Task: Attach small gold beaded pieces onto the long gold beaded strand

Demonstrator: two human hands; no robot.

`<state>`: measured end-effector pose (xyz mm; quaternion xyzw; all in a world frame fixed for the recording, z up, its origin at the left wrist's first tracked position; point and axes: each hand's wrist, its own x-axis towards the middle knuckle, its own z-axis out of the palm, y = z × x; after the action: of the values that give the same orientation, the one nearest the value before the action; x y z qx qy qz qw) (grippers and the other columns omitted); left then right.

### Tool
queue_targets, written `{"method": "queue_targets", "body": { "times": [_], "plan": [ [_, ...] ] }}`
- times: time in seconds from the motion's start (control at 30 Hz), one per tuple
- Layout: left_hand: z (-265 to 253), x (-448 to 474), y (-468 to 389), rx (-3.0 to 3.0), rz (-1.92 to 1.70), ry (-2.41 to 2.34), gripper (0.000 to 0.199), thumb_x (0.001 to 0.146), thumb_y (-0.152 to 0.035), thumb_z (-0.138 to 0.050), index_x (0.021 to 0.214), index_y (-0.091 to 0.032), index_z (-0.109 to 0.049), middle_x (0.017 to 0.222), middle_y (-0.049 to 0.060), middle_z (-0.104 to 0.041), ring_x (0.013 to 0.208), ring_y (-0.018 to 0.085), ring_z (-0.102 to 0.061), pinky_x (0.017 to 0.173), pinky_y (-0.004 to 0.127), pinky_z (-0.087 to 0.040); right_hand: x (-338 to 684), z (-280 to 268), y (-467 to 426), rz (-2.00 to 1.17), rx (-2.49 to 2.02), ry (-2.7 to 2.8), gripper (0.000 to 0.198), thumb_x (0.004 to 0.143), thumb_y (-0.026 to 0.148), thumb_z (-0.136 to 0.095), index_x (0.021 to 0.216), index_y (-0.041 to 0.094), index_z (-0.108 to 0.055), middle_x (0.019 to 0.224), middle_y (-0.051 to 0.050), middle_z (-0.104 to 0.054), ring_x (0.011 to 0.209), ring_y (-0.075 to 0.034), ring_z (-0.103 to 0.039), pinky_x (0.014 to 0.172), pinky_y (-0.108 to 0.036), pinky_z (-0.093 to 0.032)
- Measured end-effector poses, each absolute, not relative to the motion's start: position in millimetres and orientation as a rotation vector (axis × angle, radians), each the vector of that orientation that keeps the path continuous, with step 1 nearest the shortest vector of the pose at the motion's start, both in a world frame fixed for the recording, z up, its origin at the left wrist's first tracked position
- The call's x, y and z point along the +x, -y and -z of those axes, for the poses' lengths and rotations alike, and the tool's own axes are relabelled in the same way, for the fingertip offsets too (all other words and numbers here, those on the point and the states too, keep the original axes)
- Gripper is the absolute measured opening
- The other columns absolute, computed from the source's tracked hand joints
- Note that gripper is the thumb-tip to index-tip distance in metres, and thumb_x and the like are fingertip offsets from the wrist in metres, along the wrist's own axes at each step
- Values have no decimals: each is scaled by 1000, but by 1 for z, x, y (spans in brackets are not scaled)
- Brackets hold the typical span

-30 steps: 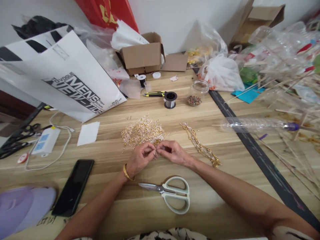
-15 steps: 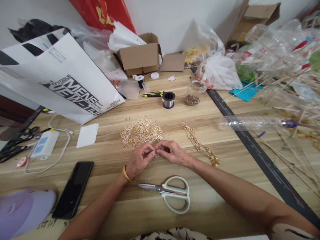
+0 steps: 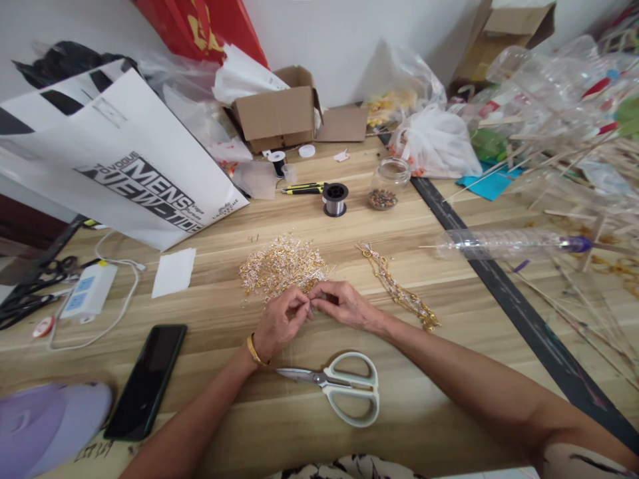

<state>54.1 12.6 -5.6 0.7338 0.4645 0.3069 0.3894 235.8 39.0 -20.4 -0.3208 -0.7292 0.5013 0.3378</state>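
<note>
My left hand (image 3: 285,318) and my right hand (image 3: 342,304) meet fingertip to fingertip at the near edge of a pile of small gold and clear beaded pieces (image 3: 282,264). Both are closed in a pinch. Whatever sits between the fingers is too small to name. A gold bracelet (image 3: 256,350) circles my left wrist. To the right of my right hand lies a bundle of gold beaded strands (image 3: 397,287). White-handled scissors (image 3: 344,384) rest on the table just below my hands, blades toward the left.
Beyond the pile stand a wire spool (image 3: 335,199), a yellow-black cutter (image 3: 303,189) and a glass jar of beads (image 3: 384,189). At left are a phone (image 3: 146,381), a power strip (image 3: 90,291) and a large paper bag (image 3: 130,146). A clear plastic tube (image 3: 509,243) lies right.
My fingertips have shifted slightly and stay pinched together. A small shiny bit seen under my left fingers earlier is now hidden. The surrounding things keep their places.
</note>
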Motion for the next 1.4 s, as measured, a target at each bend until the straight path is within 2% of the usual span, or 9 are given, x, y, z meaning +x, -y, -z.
{"method": "queue_targets", "body": {
  "times": [0.53,0.93,1.4],
  "plan": [
    [10,53,-12,1784,-793,-1206,6,86,-23,-49,82,-19,-47,68,0,-63,65,14,-64,63,25,-49,236,23,-39,-1309,-825,1895,17,86,26,-54,86,12,-64,71,-2,-60,58,-9,-46,52,-19,-35],
    [6,53,-13,1758,-809,-1236,8,85,-25,-53,84,-18,-48,77,1,-64,74,15,-67,65,24,-51,237,17,-38,-1284,-777,1910,17,89,26,-50,86,13,-61,74,-2,-61,63,-11,-52,59,-21,-40],
    [10,49,-17,1652,-879,-1247,17,83,-31,-56,77,-16,-52,69,0,-60,65,13,-63,60,23,-48,237,19,-37,-1233,-836,1953,12,88,21,-48,85,14,-57,69,0,-57,56,-9,-43,51,-19,-33]
  ]
}}
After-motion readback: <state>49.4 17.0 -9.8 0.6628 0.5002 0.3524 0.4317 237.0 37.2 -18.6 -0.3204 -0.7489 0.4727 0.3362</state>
